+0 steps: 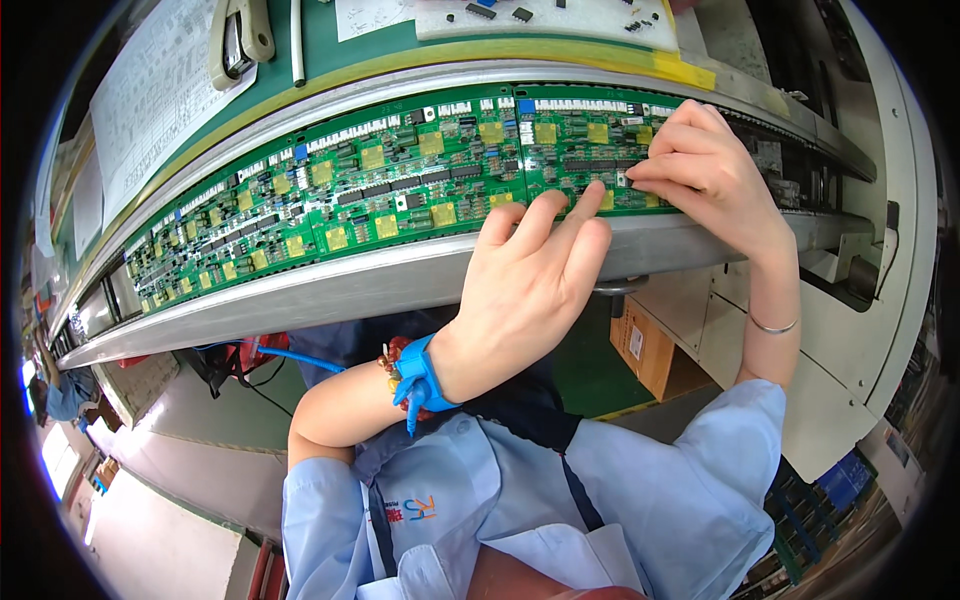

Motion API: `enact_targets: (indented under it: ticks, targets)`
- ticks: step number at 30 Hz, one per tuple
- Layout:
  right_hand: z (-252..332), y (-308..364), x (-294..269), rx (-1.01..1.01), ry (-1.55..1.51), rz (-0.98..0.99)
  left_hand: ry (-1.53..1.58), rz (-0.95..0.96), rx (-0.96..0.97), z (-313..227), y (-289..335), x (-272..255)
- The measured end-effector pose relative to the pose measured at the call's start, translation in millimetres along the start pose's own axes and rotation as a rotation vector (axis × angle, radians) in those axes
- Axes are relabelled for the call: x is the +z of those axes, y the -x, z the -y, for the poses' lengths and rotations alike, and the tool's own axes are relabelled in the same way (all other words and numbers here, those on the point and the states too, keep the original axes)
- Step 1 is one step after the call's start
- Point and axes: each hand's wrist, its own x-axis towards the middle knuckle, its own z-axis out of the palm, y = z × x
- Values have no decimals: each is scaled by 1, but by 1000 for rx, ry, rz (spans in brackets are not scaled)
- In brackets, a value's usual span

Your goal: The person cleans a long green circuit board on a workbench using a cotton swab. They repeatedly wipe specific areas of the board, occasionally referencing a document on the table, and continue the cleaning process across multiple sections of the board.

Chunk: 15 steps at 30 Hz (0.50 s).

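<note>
Head view: long green component-filled circuit boards between grey metal rails, seemingly mostly populated; remainder unclear
Left hand loosely spread over boards; right hand pinched together, any held part hidden

From the wearer's head, the wide fisheye camera faced steeply down at close range, taking in the circuit boards, left hand, right hand and, lowest, the shirt.
</note>
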Motion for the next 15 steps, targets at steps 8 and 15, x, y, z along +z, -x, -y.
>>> enact_targets:
  ticks: [8, 15]
  targets:
    - [6, 5, -6, 76, -15, -14, -3, -73, 9, 3, -2, -5]
    - [14, 37, -12, 309, -8, -226, -73, -82, -3, 7, -5, -5]
